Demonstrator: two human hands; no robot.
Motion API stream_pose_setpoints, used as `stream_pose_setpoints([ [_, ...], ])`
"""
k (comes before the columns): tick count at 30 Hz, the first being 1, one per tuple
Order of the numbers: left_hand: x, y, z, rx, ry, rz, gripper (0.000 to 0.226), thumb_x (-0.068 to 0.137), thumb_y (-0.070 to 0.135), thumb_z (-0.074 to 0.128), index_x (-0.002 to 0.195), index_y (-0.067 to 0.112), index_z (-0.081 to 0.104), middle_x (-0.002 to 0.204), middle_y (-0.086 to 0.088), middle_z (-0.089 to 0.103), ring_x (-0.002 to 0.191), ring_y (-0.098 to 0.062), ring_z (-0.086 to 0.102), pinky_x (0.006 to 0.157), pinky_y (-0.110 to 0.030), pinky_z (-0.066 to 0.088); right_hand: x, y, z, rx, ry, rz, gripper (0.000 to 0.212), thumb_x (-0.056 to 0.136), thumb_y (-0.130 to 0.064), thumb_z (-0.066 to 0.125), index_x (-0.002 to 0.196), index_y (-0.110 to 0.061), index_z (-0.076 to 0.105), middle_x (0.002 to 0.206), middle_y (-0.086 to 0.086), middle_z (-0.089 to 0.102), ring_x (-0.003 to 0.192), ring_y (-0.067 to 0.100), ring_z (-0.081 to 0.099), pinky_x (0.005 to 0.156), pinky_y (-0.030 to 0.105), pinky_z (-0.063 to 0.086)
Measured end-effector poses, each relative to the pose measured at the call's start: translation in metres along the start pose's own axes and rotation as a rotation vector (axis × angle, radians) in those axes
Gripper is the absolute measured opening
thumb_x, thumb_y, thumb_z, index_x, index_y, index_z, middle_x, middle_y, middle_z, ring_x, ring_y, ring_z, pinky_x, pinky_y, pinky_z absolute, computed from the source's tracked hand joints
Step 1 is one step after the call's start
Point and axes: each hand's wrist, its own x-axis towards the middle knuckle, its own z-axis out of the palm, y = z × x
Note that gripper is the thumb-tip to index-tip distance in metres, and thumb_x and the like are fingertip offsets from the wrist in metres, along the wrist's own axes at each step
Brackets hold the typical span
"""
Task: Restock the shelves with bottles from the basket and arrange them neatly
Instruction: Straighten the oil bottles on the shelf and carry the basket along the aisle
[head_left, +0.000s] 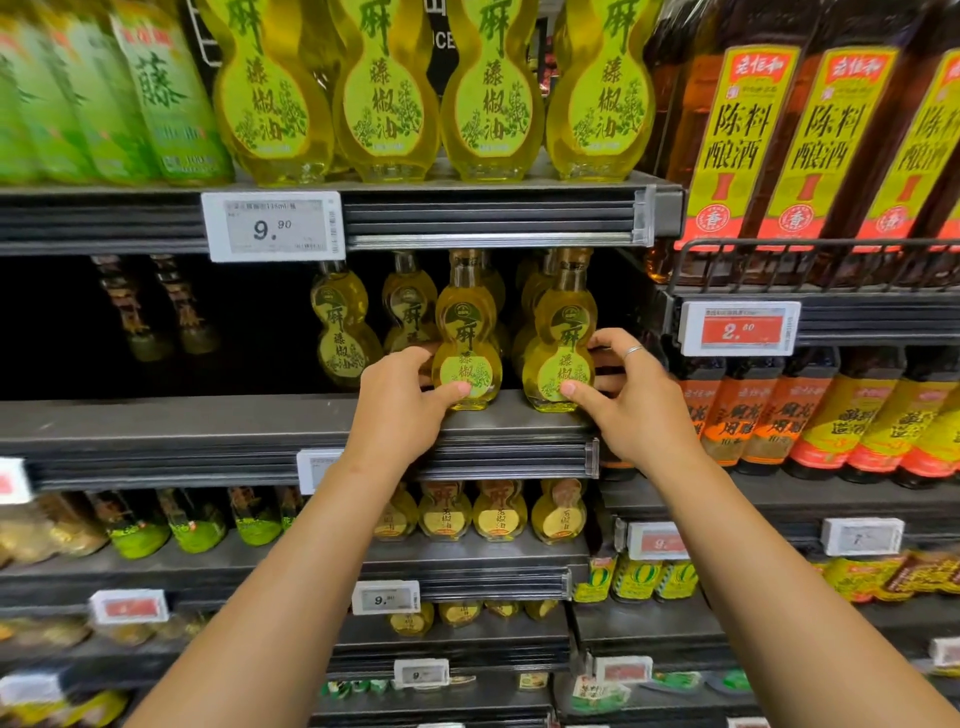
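Here, both hands are up at the middle shelf (208, 421), each wrapped around 1 small gourd-shaped oil bottle. The left hand (402, 402) grips the left bottle (467, 343) at its lower bulb, thumb across the front label and fingers curled behind. The right hand (631, 387), with a ring on 1 finger, holds the right bottle (563, 345) the same way, thumb on the label and fingers round the far side. Both bottles stand upright, long axis vertical, bases on or just at the shelf's front edge, labels facing out. They sit side by side with a narrow gap between them, each directly ahead of its own hand, so neither arm has to cross.

Behind and to the left stand more bottles of the same kind (343, 338), set further back in the dark of the shelf; 2 darker bottles (156, 306) stand well apart at the far left. The row is thus uneven from front to back, and the left stretch of the shelf front holds nothing near the edge.

The likely next move is a small slide or twist to line these 2 up with each other and with the edge. The basket is not in view. Above, a price tag reading 9.90 (272, 226) hangs under a full row of larger oil bottles (387, 88).
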Motion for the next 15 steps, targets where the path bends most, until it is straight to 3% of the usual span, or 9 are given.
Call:
stream_pose_setpoints([
  [2, 0.001, 0.0, 0.001, -0.01, 0.011, -0.014, 0.035, 0.082, 0.038, 0.083, 0.108, 0.017, 0.071, 0.082, 0.023, 0.055, 0.075, 0.011, 0.05, 0.065, -0.007, 0.036, 0.001, -0.001, 0.002, 0.0, 0.011, 0.001, 0.046, 0.086, -0.038, 0.079, 0.12, -0.046, 0.05, 0.106, -0.026, 0.061, 0.089, -0.006, 0.066, 0.069, 0.017, 0.049],
  [5, 0.003, -0.001, 0.002, -0.021, -0.013, -0.023, 0.036, 0.082, 0.039, 0.083, 0.107, 0.017, 0.072, 0.094, 0.01, 0.067, 0.079, 0.007, 0.056, 0.065, -0.005, 0.035, 0.001, -0.002, 0.006, -0.005, 0.026, 0.002, 0.045, 0.087, -0.037, 0.079, 0.122, -0.043, 0.051, 0.103, -0.028, 0.06, 0.089, -0.005, 0.066, 0.069, 0.018, 0.049],
  [10, 0.003, 0.003, 0.006, -0.029, -0.031, -0.016, 0.041, 0.08, 0.04, 0.083, 0.111, 0.015, 0.073, 0.102, 0.005, 0.072, 0.09, -0.005, 0.065, 0.073, -0.015, 0.044, 0.003, -0.002, 0.01, -0.024, 0.032, 0.004, 0.047, 0.089, -0.035, 0.077, 0.129, -0.034, 0.052, 0.117, -0.013, 0.064, 0.092, 0.001, 0.067, 0.078, 0.031, 0.056],
  [15, 0.001, 0.004, 0.007, -0.035, -0.023, -0.008, 0.04, 0.08, 0.039, 0.084, 0.111, 0.016, 0.074, 0.092, 0.012, 0.066, 0.08, 0.007, 0.058, 0.066, -0.004, 0.036, 0.002, -0.004, 0.013, -0.05, 0.047, -0.001, 0.053, 0.089, -0.035, 0.076, 0.136, -0.031, 0.051, 0.121, -0.009, 0.065, 0.095, 0.005, 0.066, 0.08, 0.03, 0.054],
])
